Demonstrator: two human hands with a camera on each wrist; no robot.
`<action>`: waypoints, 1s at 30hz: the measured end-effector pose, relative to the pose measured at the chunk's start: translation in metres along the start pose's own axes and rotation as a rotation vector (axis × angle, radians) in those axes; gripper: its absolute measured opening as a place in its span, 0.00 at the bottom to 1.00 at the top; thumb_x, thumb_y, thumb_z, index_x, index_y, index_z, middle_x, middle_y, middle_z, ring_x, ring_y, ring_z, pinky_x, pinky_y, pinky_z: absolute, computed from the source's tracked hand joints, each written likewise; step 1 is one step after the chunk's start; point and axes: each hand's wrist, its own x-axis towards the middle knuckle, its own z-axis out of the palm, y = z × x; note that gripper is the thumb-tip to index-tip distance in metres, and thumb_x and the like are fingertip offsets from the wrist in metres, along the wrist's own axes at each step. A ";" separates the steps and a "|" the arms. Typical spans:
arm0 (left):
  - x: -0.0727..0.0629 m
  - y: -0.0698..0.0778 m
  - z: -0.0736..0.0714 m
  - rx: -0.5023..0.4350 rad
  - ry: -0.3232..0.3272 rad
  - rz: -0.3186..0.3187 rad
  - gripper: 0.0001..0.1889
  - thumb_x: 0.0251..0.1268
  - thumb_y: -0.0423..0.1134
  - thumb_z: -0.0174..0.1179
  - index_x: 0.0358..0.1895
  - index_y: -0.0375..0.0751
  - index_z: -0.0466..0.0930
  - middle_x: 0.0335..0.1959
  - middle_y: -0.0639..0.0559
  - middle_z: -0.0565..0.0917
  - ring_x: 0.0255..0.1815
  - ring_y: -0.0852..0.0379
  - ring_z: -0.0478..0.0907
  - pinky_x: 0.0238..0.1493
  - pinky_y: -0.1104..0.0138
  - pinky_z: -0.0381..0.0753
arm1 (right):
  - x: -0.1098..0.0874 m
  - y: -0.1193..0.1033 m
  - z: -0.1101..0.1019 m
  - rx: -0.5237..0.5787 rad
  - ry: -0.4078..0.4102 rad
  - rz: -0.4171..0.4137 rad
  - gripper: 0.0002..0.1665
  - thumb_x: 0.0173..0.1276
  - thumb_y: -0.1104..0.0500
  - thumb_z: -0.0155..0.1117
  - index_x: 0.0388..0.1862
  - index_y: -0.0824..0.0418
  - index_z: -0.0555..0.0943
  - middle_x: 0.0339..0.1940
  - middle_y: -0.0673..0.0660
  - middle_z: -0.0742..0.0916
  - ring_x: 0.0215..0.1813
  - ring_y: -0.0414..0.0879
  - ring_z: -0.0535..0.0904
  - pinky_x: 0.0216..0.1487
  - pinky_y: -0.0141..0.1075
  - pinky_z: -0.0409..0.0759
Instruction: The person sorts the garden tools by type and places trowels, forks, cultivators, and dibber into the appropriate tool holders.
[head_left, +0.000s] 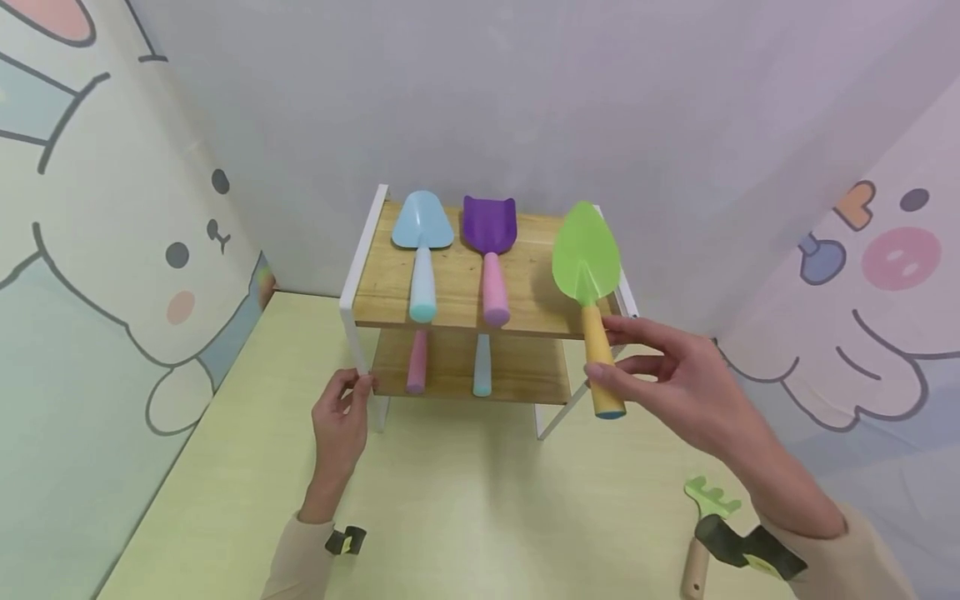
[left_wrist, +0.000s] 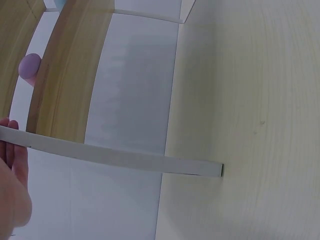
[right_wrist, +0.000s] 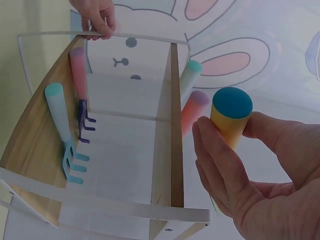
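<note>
My right hand pinches the yellow handle of a green garden trowel, its blade over the right side of the top shelf. In the right wrist view the handle's blue end cap faces the camera. The left hand grips the white metal frame at the rack's front left leg. On the top shelf lie a light blue trowel and a purple shovel with a pink handle.
On the lower shelf are a purple rake with a pink handle and a light blue rake. A green hand rake with a wooden handle lies at the table's lower right. Cartoon-printed walls enclose the rack.
</note>
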 end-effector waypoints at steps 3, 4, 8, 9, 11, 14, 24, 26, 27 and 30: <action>0.000 0.000 0.000 -0.002 -0.003 -0.003 0.02 0.72 0.20 0.57 0.41 0.22 0.79 0.33 0.33 0.82 0.40 0.61 0.79 0.45 0.77 0.82 | 0.006 -0.004 -0.003 -0.023 -0.022 0.031 0.32 0.70 0.54 0.73 0.71 0.58 0.77 0.63 0.57 0.84 0.47 0.44 0.89 0.44 0.34 0.87; 0.000 0.000 0.000 -0.004 -0.004 -0.004 0.02 0.72 0.20 0.57 0.41 0.22 0.79 0.33 0.33 0.82 0.40 0.61 0.79 0.45 0.77 0.82 | 0.009 -0.006 -0.004 -0.035 -0.026 0.041 0.33 0.70 0.53 0.73 0.71 0.57 0.77 0.63 0.57 0.83 0.48 0.45 0.88 0.44 0.34 0.87; -0.001 0.000 -0.001 -0.002 -0.005 -0.007 0.02 0.72 0.20 0.57 0.40 0.22 0.79 0.33 0.32 0.82 0.39 0.60 0.79 0.46 0.77 0.82 | 0.018 -0.010 -0.007 -0.068 -0.046 0.062 0.35 0.71 0.51 0.72 0.73 0.60 0.75 0.63 0.62 0.83 0.54 0.52 0.87 0.46 0.33 0.86; -0.001 0.000 -0.001 -0.003 -0.005 -0.009 0.02 0.72 0.20 0.57 0.40 0.23 0.79 0.33 0.32 0.82 0.39 0.60 0.79 0.46 0.77 0.82 | 0.020 -0.011 -0.007 -0.079 -0.049 0.064 0.35 0.70 0.51 0.73 0.73 0.61 0.75 0.62 0.63 0.84 0.55 0.54 0.87 0.47 0.34 0.86; -0.001 0.001 -0.001 0.001 -0.004 -0.012 0.02 0.72 0.20 0.58 0.41 0.23 0.79 0.33 0.32 0.82 0.39 0.60 0.79 0.46 0.77 0.82 | 0.025 -0.012 -0.008 -0.095 -0.057 0.066 0.36 0.70 0.50 0.73 0.72 0.62 0.75 0.59 0.64 0.85 0.56 0.56 0.86 0.48 0.35 0.87; 0.000 0.000 -0.001 0.005 -0.005 -0.011 0.02 0.72 0.21 0.58 0.41 0.22 0.79 0.34 0.31 0.82 0.39 0.60 0.79 0.46 0.77 0.82 | 0.031 -0.014 -0.009 -0.118 -0.067 0.076 0.36 0.70 0.49 0.73 0.71 0.63 0.76 0.57 0.64 0.86 0.57 0.56 0.86 0.50 0.38 0.87; 0.000 0.001 -0.001 0.009 -0.004 -0.008 0.02 0.72 0.20 0.58 0.40 0.22 0.78 0.33 0.32 0.82 0.39 0.59 0.78 0.46 0.77 0.82 | 0.050 -0.021 -0.012 -0.172 -0.133 0.080 0.33 0.70 0.50 0.73 0.67 0.66 0.78 0.56 0.64 0.87 0.55 0.55 0.87 0.47 0.38 0.88; 0.000 0.002 -0.001 0.014 -0.002 -0.015 0.02 0.72 0.20 0.58 0.40 0.23 0.78 0.33 0.32 0.82 0.39 0.59 0.79 0.46 0.77 0.82 | 0.054 -0.022 -0.013 -0.167 -0.143 0.084 0.34 0.70 0.51 0.73 0.68 0.67 0.77 0.56 0.66 0.86 0.55 0.56 0.87 0.45 0.38 0.88; 0.000 0.002 -0.001 0.016 -0.001 -0.018 0.02 0.72 0.20 0.58 0.40 0.23 0.78 0.33 0.32 0.82 0.39 0.60 0.79 0.46 0.77 0.82 | 0.056 -0.023 -0.013 -0.168 -0.149 0.085 0.34 0.70 0.51 0.73 0.68 0.68 0.77 0.57 0.66 0.86 0.55 0.56 0.87 0.45 0.37 0.88; 0.000 0.002 0.000 0.012 0.002 -0.023 0.01 0.72 0.20 0.58 0.40 0.22 0.78 0.33 0.31 0.82 0.39 0.60 0.79 0.46 0.78 0.82 | 0.062 -0.027 -0.013 -0.185 -0.163 0.101 0.33 0.70 0.52 0.73 0.67 0.69 0.78 0.57 0.67 0.86 0.51 0.54 0.89 0.43 0.36 0.88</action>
